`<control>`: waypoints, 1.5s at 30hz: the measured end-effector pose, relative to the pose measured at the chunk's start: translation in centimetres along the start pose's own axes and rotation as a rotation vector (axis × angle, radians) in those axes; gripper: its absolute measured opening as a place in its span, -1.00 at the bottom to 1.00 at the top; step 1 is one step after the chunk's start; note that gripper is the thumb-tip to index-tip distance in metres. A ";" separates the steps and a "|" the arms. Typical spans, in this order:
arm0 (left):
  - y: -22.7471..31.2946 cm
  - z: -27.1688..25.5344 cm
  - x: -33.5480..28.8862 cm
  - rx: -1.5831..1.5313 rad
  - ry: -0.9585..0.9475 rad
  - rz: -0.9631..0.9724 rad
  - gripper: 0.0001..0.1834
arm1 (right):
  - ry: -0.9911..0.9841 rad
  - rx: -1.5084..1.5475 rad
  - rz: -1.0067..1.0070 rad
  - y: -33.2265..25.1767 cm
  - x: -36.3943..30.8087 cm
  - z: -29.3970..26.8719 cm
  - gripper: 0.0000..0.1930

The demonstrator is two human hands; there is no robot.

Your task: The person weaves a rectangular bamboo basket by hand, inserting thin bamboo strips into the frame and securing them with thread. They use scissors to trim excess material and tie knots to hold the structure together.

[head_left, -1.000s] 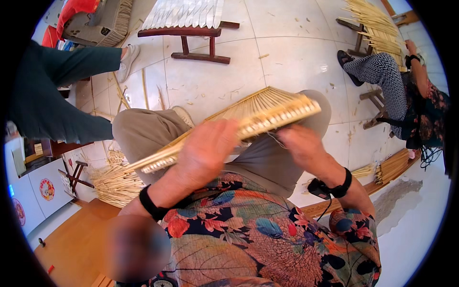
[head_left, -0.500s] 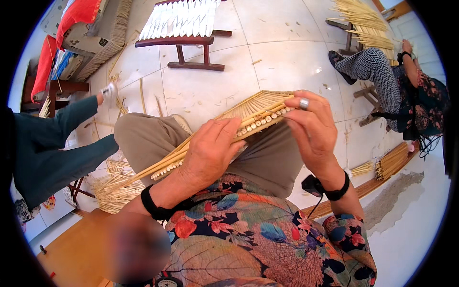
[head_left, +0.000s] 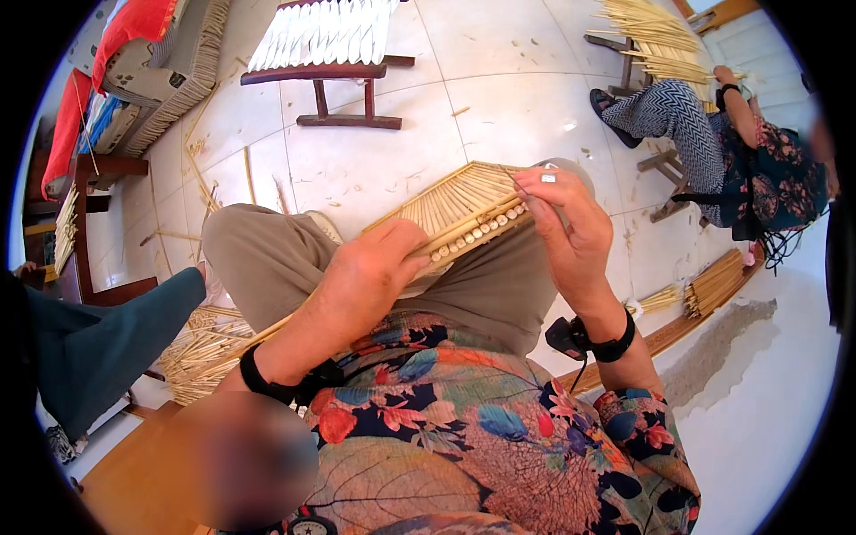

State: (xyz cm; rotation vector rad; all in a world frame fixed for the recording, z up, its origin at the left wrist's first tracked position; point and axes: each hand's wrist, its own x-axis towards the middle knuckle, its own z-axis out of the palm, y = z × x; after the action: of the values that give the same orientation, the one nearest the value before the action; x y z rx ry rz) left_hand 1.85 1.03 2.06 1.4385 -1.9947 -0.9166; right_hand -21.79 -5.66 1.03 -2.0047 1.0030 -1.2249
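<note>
Across my lap lies a fan-like woven panel of pale straw stalks (head_left: pixel 437 198), with a row of round cut stalk ends (head_left: pixel 473 235) along its near side. My left hand (head_left: pixel 370 267) is closed over the panel's near edge, its fingers lying on the lengthwise stalks. At the panel's right end, my right hand (head_left: pixel 571 218) pinches a thin, dark, needle-like tool (head_left: pixel 516 182), whose tip shows just past the fingers. Part of the panel is hidden under my left hand and forearm.
A wooden stool with a white strip seat (head_left: pixel 321 40) stands ahead. A seated person (head_left: pixel 740 143) works at the right beside stacked stalks (head_left: pixel 651 36). Bundled stalks (head_left: pixel 713 283) lie at the right wall, loose stalks (head_left: pixel 201 357) at the left. Another person's leg (head_left: pixel 125 330) is at left.
My right thumb and fingers have tipped the needle-like tool upward, away from the row of stalk ends. My left hand keeps its hold. The person at the left has shifted their legs.
</note>
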 end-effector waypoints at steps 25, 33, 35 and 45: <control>0.3 -6.0 -2.8 -0.693 -0.204 -0.296 -0.79 | -0.661 -0.518 0.047 -0.3 -12.4 -2.6 -0.88; 1.0 -5.9 -3.1 -0.832 -0.340 -0.240 -0.78 | -0.549 -0.633 -0.023 -3.3 -9.9 -3.0 -0.83; 1.4 -5.7 -3.3 -0.870 -0.347 -0.239 -0.81 | -0.364 -0.404 -0.017 -5.5 -7.6 -2.6 -0.78; 2.7 -5.3 -3.0 -0.890 -0.384 -0.250 -0.87 | -0.371 0.297 0.084 -8.7 -2.3 -0.4 -0.70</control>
State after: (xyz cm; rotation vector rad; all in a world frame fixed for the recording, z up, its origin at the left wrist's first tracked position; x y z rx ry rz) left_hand 5.09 3.28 7.47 1.0264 -1.3016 -1.9837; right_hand -20.26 0.97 6.89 -1.8441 0.6720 -0.8565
